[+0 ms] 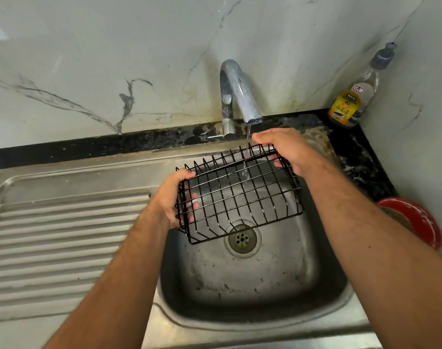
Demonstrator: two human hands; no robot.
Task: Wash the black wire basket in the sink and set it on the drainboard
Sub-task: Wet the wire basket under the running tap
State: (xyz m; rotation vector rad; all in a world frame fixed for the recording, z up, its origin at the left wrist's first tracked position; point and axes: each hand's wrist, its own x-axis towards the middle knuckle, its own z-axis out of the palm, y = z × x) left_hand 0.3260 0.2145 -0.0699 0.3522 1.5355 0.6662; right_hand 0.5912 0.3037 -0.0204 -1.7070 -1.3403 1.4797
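Observation:
The black wire basket (pixel 240 195) hangs tilted over the steel sink (pixel 252 285), above the drain (pixel 242 238). My left hand (pixel 172 195) grips its left end, fingers curled inside the wires. My right hand (pixel 285 147) holds its far right corner from above. A thin stream of water falls from the chrome tap (pixel 236 91) through the basket's far side. The ribbed drainboard (pixel 63 235) lies to the left of the bowl.
A dishwash gel bottle (pixel 353 96) stands on the black counter at the back right corner. A red-rimmed round object (pixel 416 220) sits against the right wall. Marble-patterned walls close in behind and on the right.

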